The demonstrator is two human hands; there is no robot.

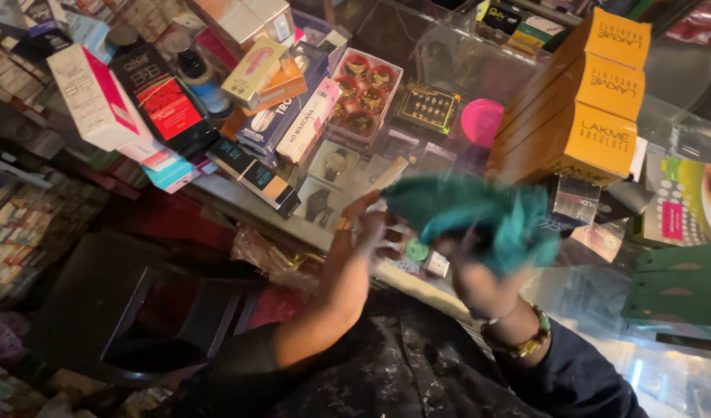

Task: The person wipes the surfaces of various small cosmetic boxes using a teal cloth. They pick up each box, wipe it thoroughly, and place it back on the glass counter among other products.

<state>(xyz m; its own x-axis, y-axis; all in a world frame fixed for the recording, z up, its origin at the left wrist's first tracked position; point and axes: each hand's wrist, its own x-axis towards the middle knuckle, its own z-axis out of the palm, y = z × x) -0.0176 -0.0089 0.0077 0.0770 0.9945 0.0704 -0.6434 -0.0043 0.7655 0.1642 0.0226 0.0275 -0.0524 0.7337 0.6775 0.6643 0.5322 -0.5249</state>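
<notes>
**Teal cloth held over cluttered glass worktop**

Glass worktop (pixel 239 197) packed with cosmetic boxes (pixel 278 101) far left, orange cartons (pixel 587 101) far right. Right hand (pixel 479 282) grip closed on teal cloth (pixel 479 217), bunched, long axis left-right. Left hand (pixel 363 224) at the cloth's left end; blurred, grip unclear. Little open room, only the near edge.

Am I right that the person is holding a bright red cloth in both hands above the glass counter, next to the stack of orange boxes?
Not quite: the cloth is teal green, not red. The head view shows it bunched between the left hand and the right hand, above the glass counter, next to the stack of orange boxes. The rest stands.
</notes>
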